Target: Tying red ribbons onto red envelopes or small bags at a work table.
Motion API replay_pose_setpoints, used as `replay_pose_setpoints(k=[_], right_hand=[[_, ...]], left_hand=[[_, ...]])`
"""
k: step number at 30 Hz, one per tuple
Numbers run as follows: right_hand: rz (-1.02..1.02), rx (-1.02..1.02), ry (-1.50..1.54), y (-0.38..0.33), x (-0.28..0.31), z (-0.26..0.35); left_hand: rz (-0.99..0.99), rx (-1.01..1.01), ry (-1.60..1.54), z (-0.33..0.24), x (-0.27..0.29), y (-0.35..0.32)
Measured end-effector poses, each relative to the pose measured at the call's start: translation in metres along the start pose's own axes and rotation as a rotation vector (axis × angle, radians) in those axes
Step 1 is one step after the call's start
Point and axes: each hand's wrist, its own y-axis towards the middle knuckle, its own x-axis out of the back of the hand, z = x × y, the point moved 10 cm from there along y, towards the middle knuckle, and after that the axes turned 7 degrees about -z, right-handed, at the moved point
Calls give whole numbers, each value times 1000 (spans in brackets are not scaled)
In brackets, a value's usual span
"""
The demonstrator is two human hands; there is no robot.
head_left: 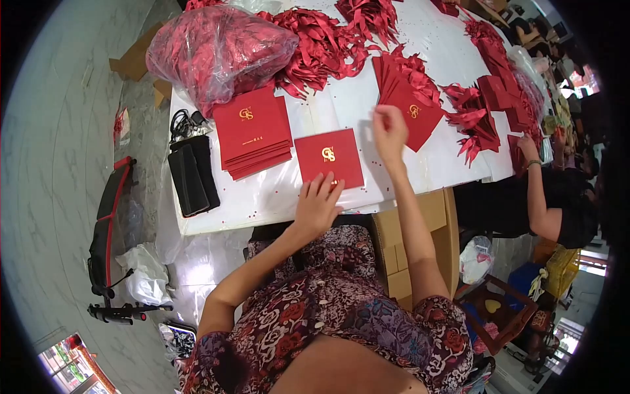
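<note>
My left hand [317, 200] lies flat and open, fingers spread, its fingertips pressing the near edge of a single red envelope [329, 157] with a gold emblem — it holds nothing, only pins the envelope to the white table [275, 194]. The envelope sits near the table's near edge, just in front of me. My right hand [388, 131] is raised a little farther off, to the right of that envelope, fingers curled loosely together; whether anything thin is pinched between them I cannot tell.

Left of the single envelope is a neat stack of red envelopes [253, 131], and just beyond my right hand a fanned pile of the same envelopes [410, 98]. Farther off lie heaps of red ribbon [321, 46] and a clear plastic bag of red pieces [216, 49]. At the left edge of the table rest two black cases [193, 176]. On the right, another person's hand [527, 146] reaches onto the table — well apart from mine. A cardboard box [420, 243] stands beside my right knee.
</note>
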Motion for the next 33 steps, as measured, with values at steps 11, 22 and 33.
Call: replay_pose_setpoints(k=[11, 22, 33], right_hand=[[402, 268, -373, -4, -189, 16], [378, 339, -440, -16, -122, 18], [538, 70, -100, -88, -10, 89]], left_hand=[[47, -29, 14, -14, 8, -25], [15, -19, -104, 0, 19, -19], [-236, 5, -399, 14, 60, 75]])
